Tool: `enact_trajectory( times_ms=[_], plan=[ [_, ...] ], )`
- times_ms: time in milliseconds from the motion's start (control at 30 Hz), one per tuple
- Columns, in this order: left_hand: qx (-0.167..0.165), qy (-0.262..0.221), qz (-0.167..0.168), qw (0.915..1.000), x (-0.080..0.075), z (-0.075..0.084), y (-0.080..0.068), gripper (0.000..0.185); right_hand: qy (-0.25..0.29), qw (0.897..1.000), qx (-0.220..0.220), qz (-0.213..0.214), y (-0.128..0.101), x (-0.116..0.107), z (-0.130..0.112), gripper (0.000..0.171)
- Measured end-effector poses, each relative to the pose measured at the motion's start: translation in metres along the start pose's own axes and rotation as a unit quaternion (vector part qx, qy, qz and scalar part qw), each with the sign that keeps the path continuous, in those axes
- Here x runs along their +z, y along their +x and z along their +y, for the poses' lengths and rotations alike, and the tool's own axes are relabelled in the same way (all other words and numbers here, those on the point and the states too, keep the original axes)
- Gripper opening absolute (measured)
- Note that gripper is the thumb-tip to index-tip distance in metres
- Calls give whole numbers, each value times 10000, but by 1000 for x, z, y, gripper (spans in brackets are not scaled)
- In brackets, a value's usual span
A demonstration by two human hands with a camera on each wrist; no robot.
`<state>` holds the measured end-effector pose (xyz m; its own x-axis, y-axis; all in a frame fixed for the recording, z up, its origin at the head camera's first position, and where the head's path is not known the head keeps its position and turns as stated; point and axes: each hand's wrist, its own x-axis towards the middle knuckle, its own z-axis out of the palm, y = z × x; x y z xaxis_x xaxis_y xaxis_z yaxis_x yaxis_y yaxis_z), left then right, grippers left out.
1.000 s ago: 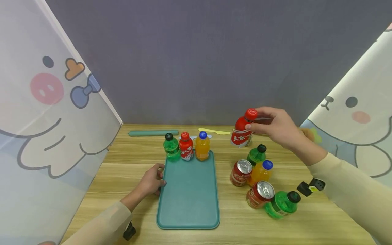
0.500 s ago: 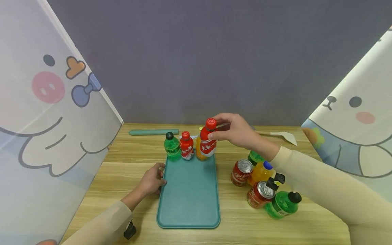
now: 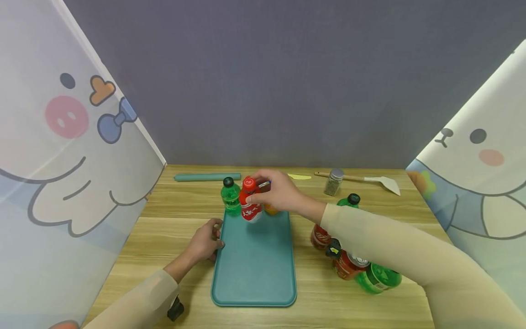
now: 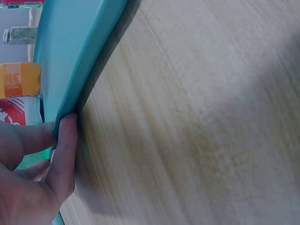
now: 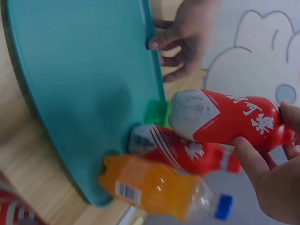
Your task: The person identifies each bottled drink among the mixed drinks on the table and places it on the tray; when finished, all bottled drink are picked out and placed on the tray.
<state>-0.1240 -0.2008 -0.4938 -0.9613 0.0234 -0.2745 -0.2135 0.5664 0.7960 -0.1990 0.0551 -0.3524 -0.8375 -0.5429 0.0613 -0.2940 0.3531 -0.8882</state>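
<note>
My right hand [image 3: 277, 192] grips a red cola bottle [image 3: 249, 209] near its cap, holding it over the far end of a teal tray [image 3: 255, 265]. In the right wrist view the held bottle's base points toward the tray, beside a second red bottle [image 5: 164, 150] standing there. An orange soda bottle [image 5: 154, 185] with a blue cap is next to that one. At the tray's far left corner stands a green bottle [image 3: 230, 196]. My left hand [image 3: 204, 242] pinches the tray's left edge, with fingertips on the rim in the left wrist view.
Right of the tray are red cans [image 3: 348, 267] and green bottles [image 3: 378, 278], partly hidden by my right sleeve. Along the back lie a teal rod [image 3: 207, 177], a yellow knife [image 3: 300, 177] and a spatula [image 3: 384, 183], near a spice jar [image 3: 334, 182].
My right hand has carried the red bottle leftward from above the drinks on the right to over the tray's far end. My left hand stays on the tray edge.
</note>
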Motion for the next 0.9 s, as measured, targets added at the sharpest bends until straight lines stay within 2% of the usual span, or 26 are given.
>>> enact_trajectory(
  times_ms=[233, 433, 900],
  plan=[
    [-50, 44, -41, 10000, -1, 1, -1, 64, -160, 9998, -3, -83, 9, 31, 7, 43],
    [-79, 118, -54, 9999, 0, 2, 0, 64, -473, 9987, 161, 20, 16, 52, 12, 41],
    [-87, 96, -114, 9999, -1, 4, 0, 61, -548, 9985, -22, 51, 22, 78, 24, 36]
  ],
)
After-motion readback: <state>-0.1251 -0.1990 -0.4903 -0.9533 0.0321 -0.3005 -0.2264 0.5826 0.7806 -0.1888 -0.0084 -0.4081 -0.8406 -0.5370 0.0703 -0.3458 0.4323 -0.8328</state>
